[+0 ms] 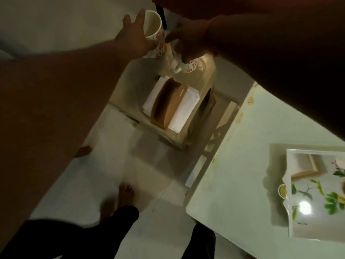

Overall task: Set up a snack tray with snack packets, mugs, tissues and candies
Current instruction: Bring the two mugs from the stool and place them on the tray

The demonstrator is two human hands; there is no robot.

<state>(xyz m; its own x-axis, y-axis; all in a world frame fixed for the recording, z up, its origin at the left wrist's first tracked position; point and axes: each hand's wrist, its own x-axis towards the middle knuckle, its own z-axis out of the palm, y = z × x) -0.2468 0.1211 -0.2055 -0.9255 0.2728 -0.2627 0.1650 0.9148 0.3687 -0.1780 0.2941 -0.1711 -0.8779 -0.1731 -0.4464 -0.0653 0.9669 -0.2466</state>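
My left hand (133, 37) grips a white mug with red flowers (155, 32), tilted so that its mouth faces me. My right hand (190, 41) covers a second flowered mug (188, 67) from above, and its handle points left. Both mugs are over a small pale side table (196, 85). On that table stands a brown tissue holder (168, 103) with white tissues (182, 111) sticking out on both sides. A glossy tray with a leaf and flower print (315, 195) lies on the white table (242, 184) at the right, with nothing visible on the part in view.
My bare foot (126, 191) and dark trouser legs stand on the white tiled floor (112, 174). A small brown scrap (84, 150) lies on the floor at the left. The white table's stained edge runs close to the side table. A dark post (161, 14) rises behind the mugs.
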